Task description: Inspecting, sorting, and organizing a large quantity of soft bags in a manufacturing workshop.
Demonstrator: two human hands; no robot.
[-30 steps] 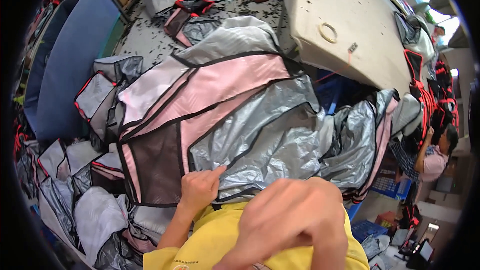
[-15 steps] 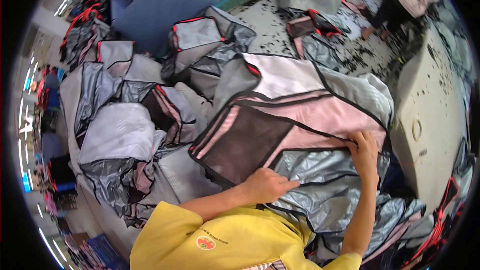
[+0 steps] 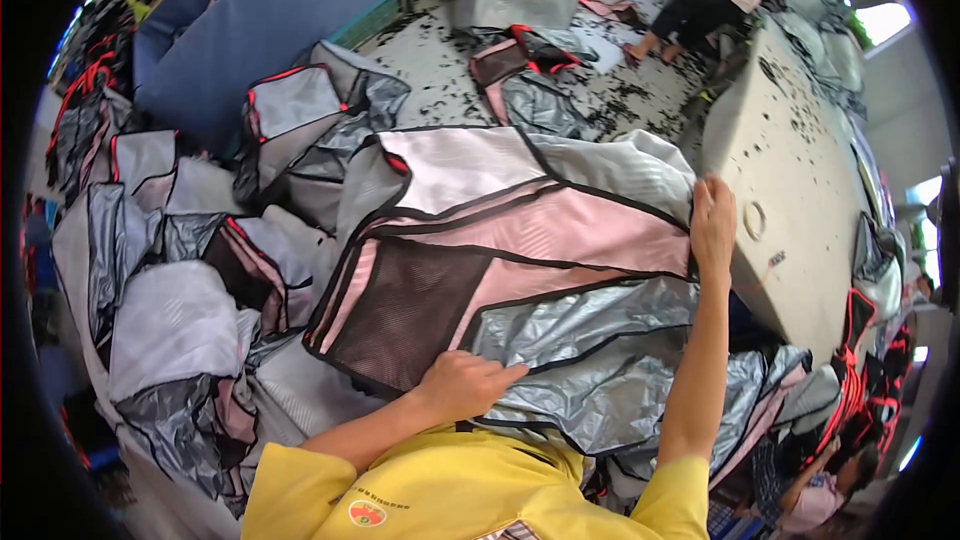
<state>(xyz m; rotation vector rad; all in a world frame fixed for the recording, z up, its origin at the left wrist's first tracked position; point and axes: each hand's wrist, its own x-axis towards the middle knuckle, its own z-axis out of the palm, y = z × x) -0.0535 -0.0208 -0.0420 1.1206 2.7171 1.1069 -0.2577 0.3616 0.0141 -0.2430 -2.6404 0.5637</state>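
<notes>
In front of me lies a half-flat sewn fabric bag (image 3: 600, 222), pink and white with black edge binding and crinkled silver lining. A dark mesh pocket (image 3: 408, 315) covers its left part. My right hand (image 3: 713, 225) is closed on the bag's right bound edge, arm stretched out, fingertips bent over the binding. At the near side, my left hand (image 3: 468, 383) is closed on the silver lining's edge beside the mesh pocket, with one finger pointing right. Folds hide the bag's underside.
More silver-and-pink bags (image 3: 175, 315) are heaped at the left. A blue fabric-sided bin (image 3: 270, 30) stands behind them. At the right is a pale board (image 3: 790, 170) strewn with black scraps, a ring on it. Another person (image 3: 715, 0) stands far off on the scrap-covered floor.
My right hand has moved from the pink panel's black-bound opening to the bag's right outer edge. My left hand stays at the near edge. The view has turned rightward.
</notes>
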